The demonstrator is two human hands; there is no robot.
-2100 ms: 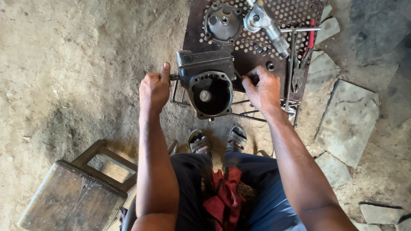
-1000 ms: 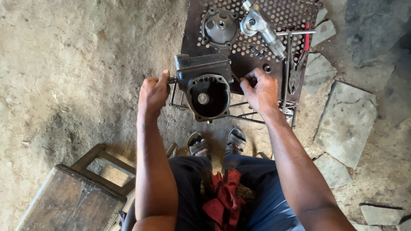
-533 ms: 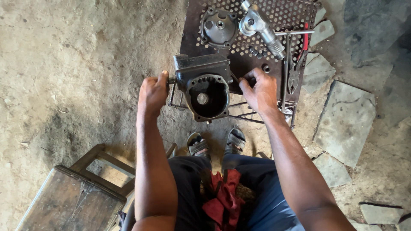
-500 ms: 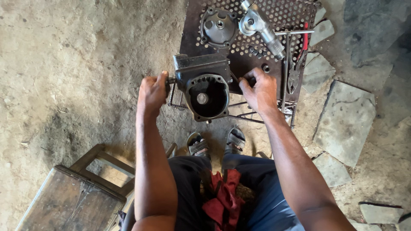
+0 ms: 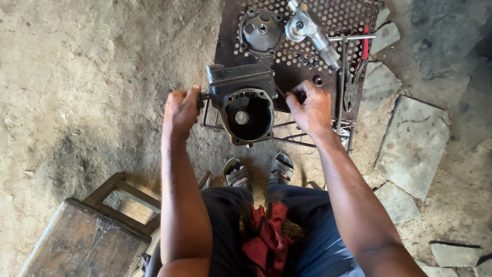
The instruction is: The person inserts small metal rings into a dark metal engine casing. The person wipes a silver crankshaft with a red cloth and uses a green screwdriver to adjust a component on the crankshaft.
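Subject: dark cast metal housing (image 5: pixel 245 105) with a round open bore facing up, resting on a thin wire-rod frame (image 5: pixel 287 134) at the near edge of a perforated steel plate (image 5: pixel 353 13) laid on the dirt floor (image 5: pixel 92 77).

Left hand (image 5: pixel 180 109): grip closed on a short stub or handle projecting from the housing's left side. Right hand (image 5: pixel 307 106): fingers curled tight at the housing's right side, on a rod or edge; what exactly it grasps cannot be told.

Handling judgement: the housing looks heavy, rigid and thick-walled, probably greasy and so prone to slip. The safest holds appear to be the two opposite sides, as now, or the flange around the bore; the rod frame beneath looks too light to steady it alone.

Surroundings: a round toothed cover (image 5: pixel 261 31) and a bright shaft piece (image 5: pixel 310 31) lie further up the plate; pliers with red handles (image 5: pixel 356 77) lie to the right. A wooden stool (image 5: pixel 87 241) stands at lower left; a red rag (image 5: pixel 266 238) lies in the lap
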